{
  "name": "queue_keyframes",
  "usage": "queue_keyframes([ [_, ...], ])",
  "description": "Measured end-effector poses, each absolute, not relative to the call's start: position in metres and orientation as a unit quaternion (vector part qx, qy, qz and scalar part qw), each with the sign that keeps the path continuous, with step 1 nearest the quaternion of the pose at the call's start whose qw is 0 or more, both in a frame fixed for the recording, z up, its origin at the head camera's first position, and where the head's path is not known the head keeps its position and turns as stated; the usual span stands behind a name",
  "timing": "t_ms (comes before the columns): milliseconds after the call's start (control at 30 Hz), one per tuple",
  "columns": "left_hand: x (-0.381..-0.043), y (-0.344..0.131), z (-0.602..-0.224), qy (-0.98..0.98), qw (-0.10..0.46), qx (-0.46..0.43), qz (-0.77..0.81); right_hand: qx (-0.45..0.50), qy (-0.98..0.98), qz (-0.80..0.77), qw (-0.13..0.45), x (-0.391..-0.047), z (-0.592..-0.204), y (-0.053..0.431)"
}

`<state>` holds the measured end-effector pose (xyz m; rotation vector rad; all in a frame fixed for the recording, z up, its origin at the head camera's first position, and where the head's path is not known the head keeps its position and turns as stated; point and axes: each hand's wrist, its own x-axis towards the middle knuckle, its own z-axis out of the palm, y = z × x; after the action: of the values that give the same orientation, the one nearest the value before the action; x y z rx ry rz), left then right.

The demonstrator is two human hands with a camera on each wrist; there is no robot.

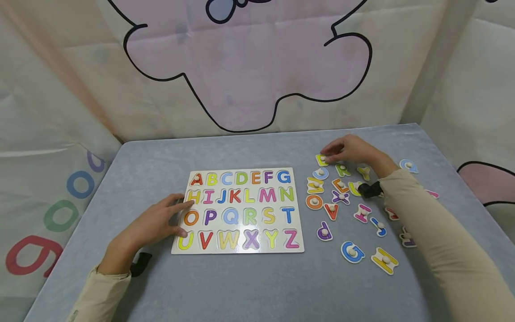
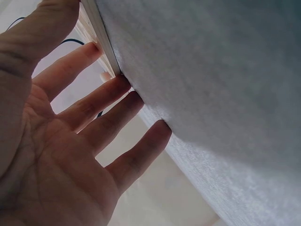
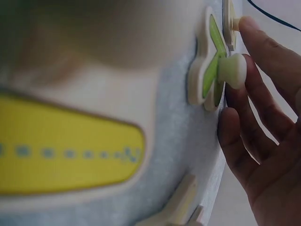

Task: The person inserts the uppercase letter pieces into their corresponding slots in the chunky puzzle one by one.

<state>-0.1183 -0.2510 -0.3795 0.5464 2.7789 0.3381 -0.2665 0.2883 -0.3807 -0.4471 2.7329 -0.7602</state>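
Right hand (image 1: 351, 149): you reach the yellow piece (image 1: 319, 161) at the scatter's far-left corner; fingertips meet its knob (image 1: 323, 158), though whether the pinch is closed, cannot tell. Left hand (image 1: 158, 222): fingers spread, resting on the board (image 1: 236, 229) at its left edge. Risks: a slack pinch may drop your piece; a low sleeve (image 1: 442, 250) sweep may drag the purple piece (image 1: 408, 240) beside it. Board-to-scatter gap is narrow; the desk (image 1: 241, 290) gives you more room near-side.
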Motion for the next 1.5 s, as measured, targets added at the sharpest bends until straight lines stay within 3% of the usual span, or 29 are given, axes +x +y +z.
queue_keyframes([
  [833, -0.121, -0.252, -0.382, 0.966, 0.138, 0.186, 0.117, -0.162, 0.940, -0.258, 0.156, -0.270, -0.381, 0.283],
  [1500, -0.117, -0.253, -0.384, 0.965, 0.130, 0.195, 0.119, -0.161, 0.951, -0.249, 0.092, -0.270, -0.366, 0.269],
])
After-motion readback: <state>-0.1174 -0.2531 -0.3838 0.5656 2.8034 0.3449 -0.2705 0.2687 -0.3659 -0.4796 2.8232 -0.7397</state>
